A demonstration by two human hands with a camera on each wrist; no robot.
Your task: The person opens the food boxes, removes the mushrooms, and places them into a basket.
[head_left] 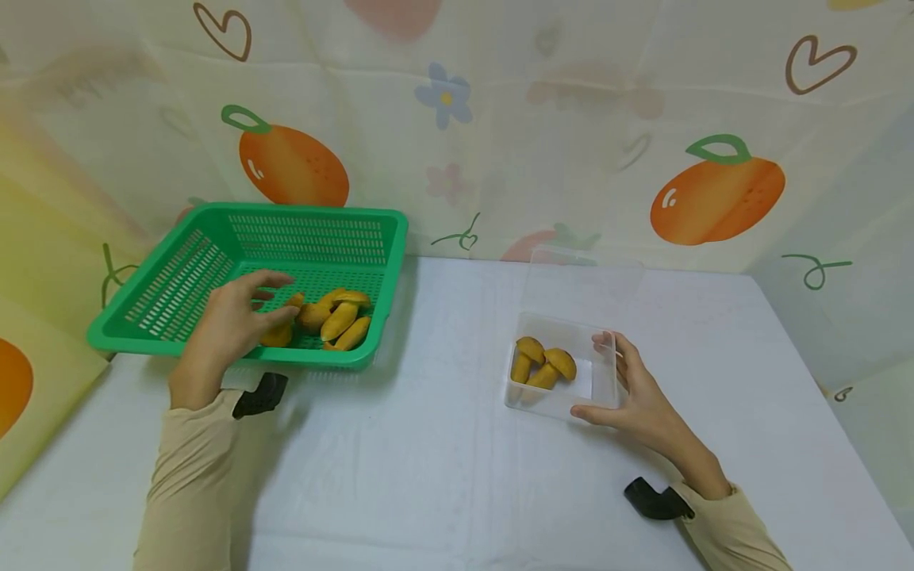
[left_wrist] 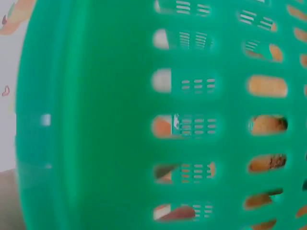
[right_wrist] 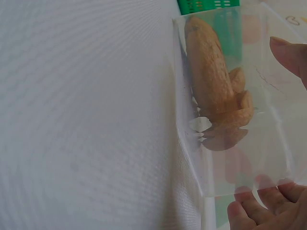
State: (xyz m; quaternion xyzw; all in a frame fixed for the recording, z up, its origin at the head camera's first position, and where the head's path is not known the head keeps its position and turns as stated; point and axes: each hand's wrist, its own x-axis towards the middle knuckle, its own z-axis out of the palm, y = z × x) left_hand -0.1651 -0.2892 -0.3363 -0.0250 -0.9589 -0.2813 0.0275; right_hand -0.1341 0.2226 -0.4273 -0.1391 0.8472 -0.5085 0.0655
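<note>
In the head view my left hand [head_left: 232, 317] reaches over the front rim of a green plastic basket [head_left: 246, 357], with thumb and fingers spread apart. Its thumb overlaps a yellow-brown mushroom [head_left: 277, 336] inside. Several more mushrooms [head_left: 341, 319] lie to the right of that hand. The left wrist view is mostly filled by the basket's slotted wall [left_wrist: 115, 115]. My right hand [head_left: 635, 396] grips the right end of a clear plastic box [head_left: 524, 396], thumb at the front and fingers behind. Two mushrooms [head_left: 548, 371] stand in the box's left part; the right wrist view shows a thick stem [right_wrist: 208, 72] through its wall.
Behind the box, its transparent lid [head_left: 581, 281] stands open. A white cloth [head_left: 400, 476] covers the table. At the back hangs a printed curtain [head_left: 500, 143] with fruit and hearts, close behind the basket.
</note>
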